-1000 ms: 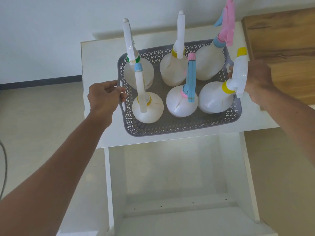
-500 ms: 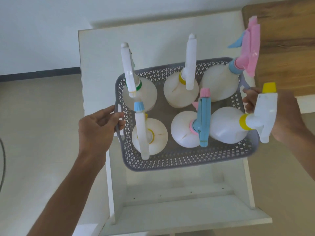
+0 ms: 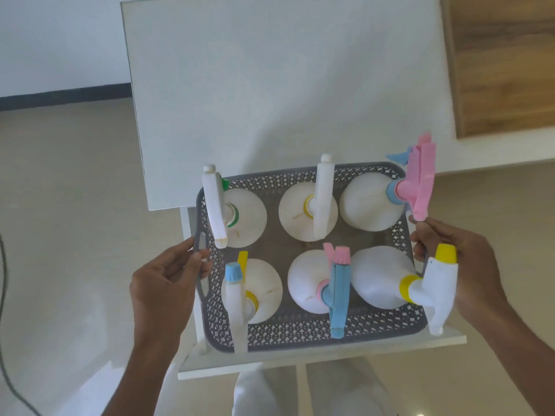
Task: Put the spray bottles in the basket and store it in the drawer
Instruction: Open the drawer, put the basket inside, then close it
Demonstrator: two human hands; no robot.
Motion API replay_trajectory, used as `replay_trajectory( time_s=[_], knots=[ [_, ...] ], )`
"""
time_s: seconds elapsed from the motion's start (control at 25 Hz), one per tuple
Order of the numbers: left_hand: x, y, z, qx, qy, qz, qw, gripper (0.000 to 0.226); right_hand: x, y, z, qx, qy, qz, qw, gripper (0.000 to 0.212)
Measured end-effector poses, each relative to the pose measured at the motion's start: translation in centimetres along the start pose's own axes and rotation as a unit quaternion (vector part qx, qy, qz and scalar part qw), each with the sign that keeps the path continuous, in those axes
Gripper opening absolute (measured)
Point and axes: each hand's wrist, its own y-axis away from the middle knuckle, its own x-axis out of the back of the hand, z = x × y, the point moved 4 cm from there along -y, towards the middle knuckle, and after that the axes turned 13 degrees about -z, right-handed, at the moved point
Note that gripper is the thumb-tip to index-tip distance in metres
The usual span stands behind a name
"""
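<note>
In the head view, the grey basket [image 3: 303, 334] hangs over the open white drawer [image 3: 330, 352], just in front of the white cabinet top [image 3: 270, 85], and all six spray bottles [image 3: 306, 216] stand inside it in two rows of three. The left hand [image 3: 163, 283] pinches the basket's left handle, thumb on top and fingers curled under; the right hand [image 3: 462, 265] closes on the right rim, though a yellow-capped sprayer hides most of its fingers. The step in hand looks like lowering the basket into the drawer. To do it well, I would keep both hands level so the crowded bottles do not tip, and centre the basket between the drawer walls before letting it down. The basket's long axis runs left to right, parallel to the cabinet's front edge; the bottles stand roughly upright, nozzles aimed various ways.
</note>
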Motion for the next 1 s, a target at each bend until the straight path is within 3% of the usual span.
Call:
replay_trajectory(
  time_s=[0.6,1.0],
  knots=[
    [-3.3,-2.5,-10.7,0.089,-0.08,-0.015,0.993,0.019,-7.9,-2.9,11.1,-0.041,-0.003,0.013,0.999,0.029],
    [-6.6,-7.8,-16.7,0.13,-0.058,-0.033,0.989,0.019,-11.4,-9.3,16.5,-0.057,0.004,-0.005,0.998,0.027]
  ],
)
